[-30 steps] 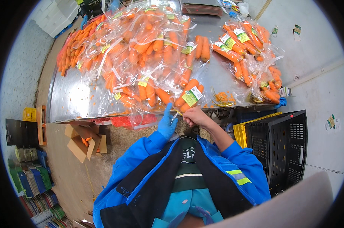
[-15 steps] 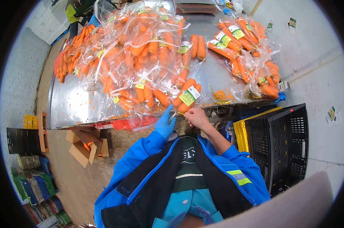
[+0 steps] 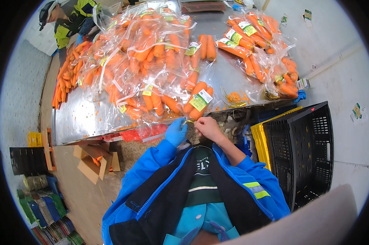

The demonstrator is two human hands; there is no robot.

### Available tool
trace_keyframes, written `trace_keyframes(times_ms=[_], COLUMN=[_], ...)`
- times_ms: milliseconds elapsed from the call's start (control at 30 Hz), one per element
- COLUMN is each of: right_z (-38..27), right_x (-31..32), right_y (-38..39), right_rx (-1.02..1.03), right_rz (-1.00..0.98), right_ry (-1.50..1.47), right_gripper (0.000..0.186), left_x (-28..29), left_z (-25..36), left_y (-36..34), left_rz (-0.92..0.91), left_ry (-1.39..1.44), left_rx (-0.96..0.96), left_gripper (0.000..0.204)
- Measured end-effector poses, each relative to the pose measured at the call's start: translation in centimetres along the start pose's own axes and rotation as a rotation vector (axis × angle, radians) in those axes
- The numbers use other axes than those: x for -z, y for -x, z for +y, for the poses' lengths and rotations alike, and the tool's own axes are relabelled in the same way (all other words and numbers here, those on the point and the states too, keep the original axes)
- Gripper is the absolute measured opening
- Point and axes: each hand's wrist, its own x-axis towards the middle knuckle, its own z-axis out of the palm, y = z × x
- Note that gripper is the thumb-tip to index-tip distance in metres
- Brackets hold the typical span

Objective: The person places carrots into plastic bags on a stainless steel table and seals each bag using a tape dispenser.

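My left hand (image 3: 176,132), in a blue glove, is closed at the table's near edge. Bare and also closed, my right hand (image 3: 209,129) faces it, fingertips pinched. A thin yellowish strip (image 3: 189,121) runs between the two sets of fingertips; its kind is too small to make out. Just beyond them lies a clear bag of carrots (image 3: 188,107) with a green-and-white label (image 3: 201,99), its near end by my right fingers. Left of it, many more bagged carrots (image 3: 152,53) are heaped, some bags with white strips along their edges.
Labelled carrot bags (image 3: 254,34) pile up at the right of the metal table (image 3: 76,126). Orange scraps (image 3: 236,97) lie nearby. A black crate (image 3: 301,155) stands at right, an open carton (image 3: 95,161) on the floor at left. A co-worker (image 3: 68,22) stands beside loose carrots (image 3: 66,77).
The co-worker at the upper left has come further into view. My hands stay close together; the yellowish strip now shows between their fingertips. The whole view has shifted slightly.
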Motion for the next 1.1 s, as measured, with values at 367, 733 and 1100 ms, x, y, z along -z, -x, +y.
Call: trace_keyframes(times_ms=[367,733,1100], right_z=[3.7,4.3,5.6], right_x=[-1.4,-0.7,1.4], right_y=[0.5,1.5,2.7], right_rx=[-0.163,-0.138,0.085], right_rz=[-0.019,-0.082,-0.121], right_ry=[-0.458,-0.555,-0.489], right_gripper=[0.019,0.017,0.018], left_x=[0.2,-1.5,-0.8], left_z=[0.2,0.1,2.6], left_y=[-0.9,-1.0,-4.5], left_rz=[-0.288,-0.338,-0.644], left_ry=[0.334,0.270,1.074], left_rx=[0.212,0.072,0.716], left_gripper=[0.024,0.019,0.019])
